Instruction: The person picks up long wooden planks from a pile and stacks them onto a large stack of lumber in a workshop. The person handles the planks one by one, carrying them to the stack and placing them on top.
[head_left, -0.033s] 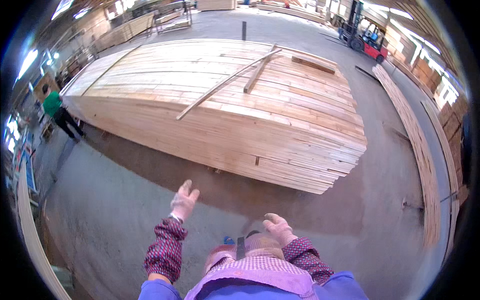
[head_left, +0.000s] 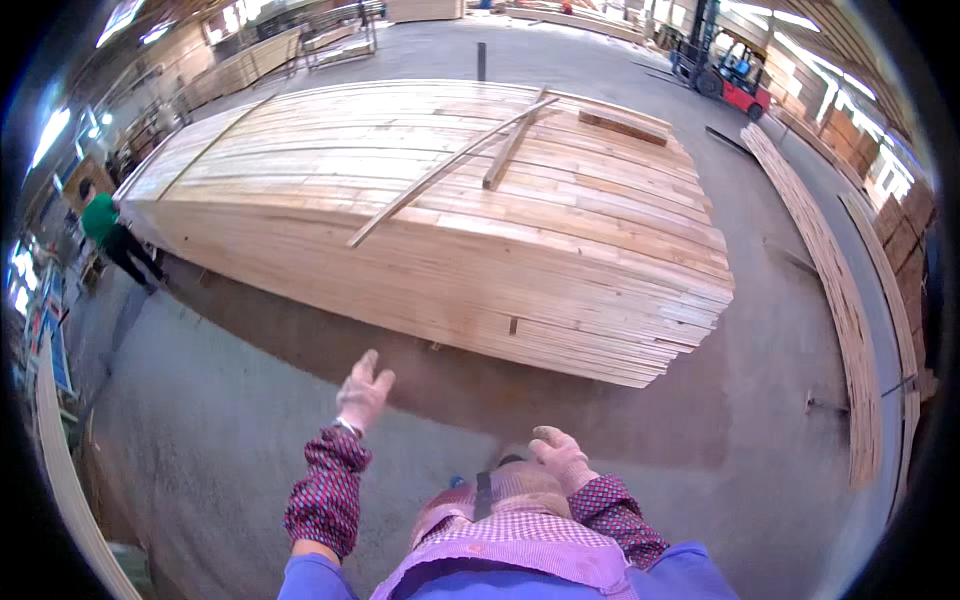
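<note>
My left hand [head_left: 363, 392], in a pale glove, is held out over the floor in front of a large stack of planks [head_left: 430, 265]. Its fingers are spread and nothing is in it. In front of my body is my right hand [head_left: 562, 458], gloved too, fingers loosely bent and apart, with no object in it. Neither hand touches the wood. On top of the stack lie two loose wooden strips, a long one [head_left: 420, 190] reaching past the near edge and a shorter one [head_left: 510, 150] crossing it. A short block [head_left: 622, 128] rests near the right end.
A person in a green top [head_left: 100, 218] stands by the stack's left end. A red forklift [head_left: 740, 90] is at the far right. Long boards [head_left: 825, 290] run along the right side, and pale boards [head_left: 62, 480] curve along the left. A dark post [head_left: 481, 62] rises behind the stack.
My left hand has shifted slightly left and up, with its fingers still apart. The right hand is nearly where it was. The view has moved a little.
</note>
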